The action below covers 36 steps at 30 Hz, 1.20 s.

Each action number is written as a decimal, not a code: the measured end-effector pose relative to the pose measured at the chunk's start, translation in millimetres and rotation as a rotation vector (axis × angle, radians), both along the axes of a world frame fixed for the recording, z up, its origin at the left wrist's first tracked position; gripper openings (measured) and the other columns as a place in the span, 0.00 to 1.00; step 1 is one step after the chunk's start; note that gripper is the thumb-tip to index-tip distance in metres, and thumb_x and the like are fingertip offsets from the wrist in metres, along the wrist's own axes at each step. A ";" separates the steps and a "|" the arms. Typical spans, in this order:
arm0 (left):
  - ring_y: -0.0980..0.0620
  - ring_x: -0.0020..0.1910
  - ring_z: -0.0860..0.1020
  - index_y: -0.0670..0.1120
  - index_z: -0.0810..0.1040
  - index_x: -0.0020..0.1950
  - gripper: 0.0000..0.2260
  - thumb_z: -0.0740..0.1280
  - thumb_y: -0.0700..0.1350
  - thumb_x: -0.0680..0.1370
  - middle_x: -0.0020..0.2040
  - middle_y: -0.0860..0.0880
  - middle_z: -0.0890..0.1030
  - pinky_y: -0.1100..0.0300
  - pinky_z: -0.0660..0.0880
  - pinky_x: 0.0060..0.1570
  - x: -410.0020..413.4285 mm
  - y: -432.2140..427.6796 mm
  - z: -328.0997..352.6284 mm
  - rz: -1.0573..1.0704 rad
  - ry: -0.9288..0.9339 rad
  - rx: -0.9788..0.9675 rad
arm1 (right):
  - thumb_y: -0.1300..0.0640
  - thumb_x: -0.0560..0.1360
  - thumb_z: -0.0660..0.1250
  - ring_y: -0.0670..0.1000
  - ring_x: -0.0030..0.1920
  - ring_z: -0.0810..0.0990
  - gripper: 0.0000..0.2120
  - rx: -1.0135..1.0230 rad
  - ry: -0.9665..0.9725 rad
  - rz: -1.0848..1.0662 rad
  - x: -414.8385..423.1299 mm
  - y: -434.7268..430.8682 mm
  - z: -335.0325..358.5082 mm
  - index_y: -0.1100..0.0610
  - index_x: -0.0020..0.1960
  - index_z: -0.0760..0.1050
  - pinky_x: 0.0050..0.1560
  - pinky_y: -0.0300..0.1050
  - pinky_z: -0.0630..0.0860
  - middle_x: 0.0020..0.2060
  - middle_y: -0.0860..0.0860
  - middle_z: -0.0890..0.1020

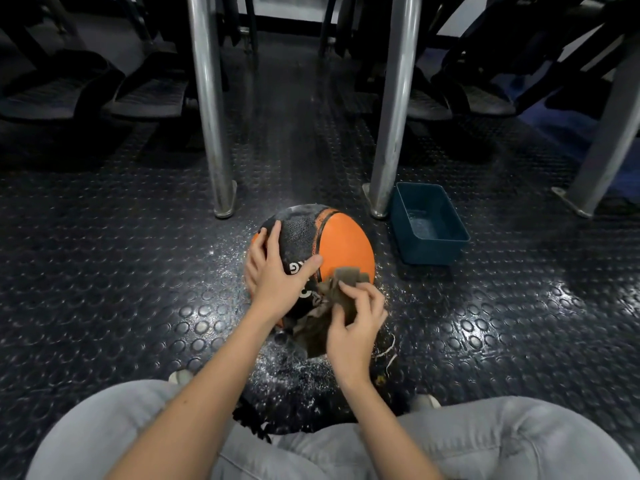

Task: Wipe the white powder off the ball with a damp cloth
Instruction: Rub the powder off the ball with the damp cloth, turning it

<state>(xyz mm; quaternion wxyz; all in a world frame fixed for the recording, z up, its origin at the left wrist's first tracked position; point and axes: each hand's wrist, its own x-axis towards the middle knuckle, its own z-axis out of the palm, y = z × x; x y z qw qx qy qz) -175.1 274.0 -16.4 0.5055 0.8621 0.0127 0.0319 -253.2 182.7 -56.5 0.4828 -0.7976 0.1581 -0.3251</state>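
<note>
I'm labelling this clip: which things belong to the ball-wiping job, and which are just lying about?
Job: ball; cloth, held by the right hand; left hand, steadying the ball; blue tub holding some water.
Lying about: metal legs; footplates behind them.

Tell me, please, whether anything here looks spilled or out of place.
Yes: white powder is scattered over the dark floor around the ball, thickest on the near side, and a dusty patch greys the ball's far top. Frayed white threads lie beside the right hand gripping the cloth.
</note>
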 end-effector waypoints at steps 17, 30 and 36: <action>0.50 0.75 0.44 0.54 0.51 0.77 0.41 0.68 0.63 0.72 0.77 0.52 0.47 0.45 0.41 0.72 5.2 -31.3 13.3 -0.020 -0.036 0.191 | 0.75 0.70 0.60 0.52 0.51 0.67 0.13 -0.071 0.041 -0.095 28.6 -32.5 18.6 0.62 0.49 0.74 0.54 0.43 0.62 0.50 0.48 0.71; 0.51 0.75 0.44 0.56 0.51 0.77 0.41 0.69 0.64 0.70 0.76 0.55 0.48 0.42 0.44 0.73 7.9 -22.2 6.4 -0.070 -0.053 0.179 | 0.72 0.77 0.56 0.56 0.56 0.75 0.12 0.453 0.208 -0.101 62.1 -84.5 5.1 0.56 0.50 0.71 0.59 0.48 0.71 0.53 0.57 0.77; 0.49 0.75 0.48 0.55 0.52 0.77 0.41 0.70 0.61 0.70 0.76 0.52 0.51 0.44 0.46 0.73 9.5 -17.2 4.2 -0.044 -0.069 0.165 | 0.70 0.70 0.58 0.49 0.54 0.65 0.12 -0.141 -0.033 -0.001 16.5 -14.1 4.8 0.60 0.49 0.74 0.56 0.26 0.56 0.53 0.50 0.73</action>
